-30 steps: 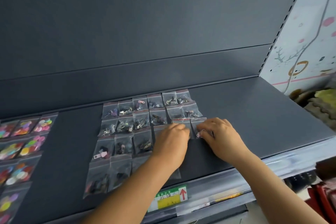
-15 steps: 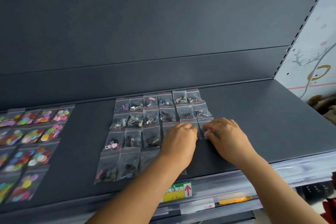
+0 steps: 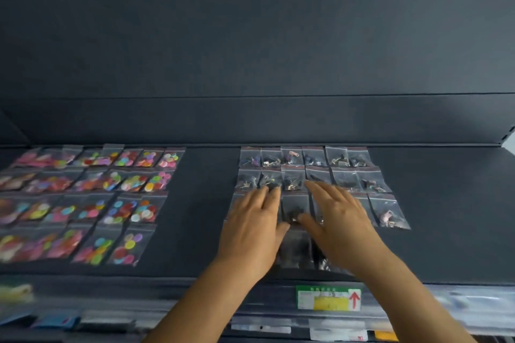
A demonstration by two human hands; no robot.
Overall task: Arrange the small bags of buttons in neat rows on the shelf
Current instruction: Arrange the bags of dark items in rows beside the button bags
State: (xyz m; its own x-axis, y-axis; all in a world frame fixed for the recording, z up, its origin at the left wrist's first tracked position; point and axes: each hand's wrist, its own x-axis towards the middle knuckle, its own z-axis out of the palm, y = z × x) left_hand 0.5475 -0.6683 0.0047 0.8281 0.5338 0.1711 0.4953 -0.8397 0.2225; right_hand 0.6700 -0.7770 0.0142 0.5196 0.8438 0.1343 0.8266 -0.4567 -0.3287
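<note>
On the dark shelf [image 3: 446, 231] the small clear bags lie in two groups. The group of dark bags [image 3: 312, 172] lies in the middle of the shelf, a little toward the right edge, and it begins close to the back edge. Its two back rows are tidy, with six bags side by side in each row. The rows nearer to the front edge are partly hidden under the hands.

The left hand [image 3: 252, 228] lies flat on the left part of this group, palm down, with the fingers straight and close together. Its fingertips [image 3: 271, 192] reach the second row from the back. The right hand [image 3: 338, 223] lies flat on the middle part, also with the fingers stretched out wide, and its thumb points toward the left hand. Neither hand holds a bag; both only press on the bags from above. Between the two hands one bag with dark contents [image 3: 295, 210] is visible. At the right end of the third row lies a bag with a pink piece inside [image 3: 388, 213], apart from the right hand.

The group of colourful bags [image 3: 92, 200] lies near the left edge of the shelf in four rows and is well apart from the hands. This part is blurred. On the front edge of the shelf, below the right hand, sits a green and yellow label with a red arrow [image 3: 328, 298].
</note>
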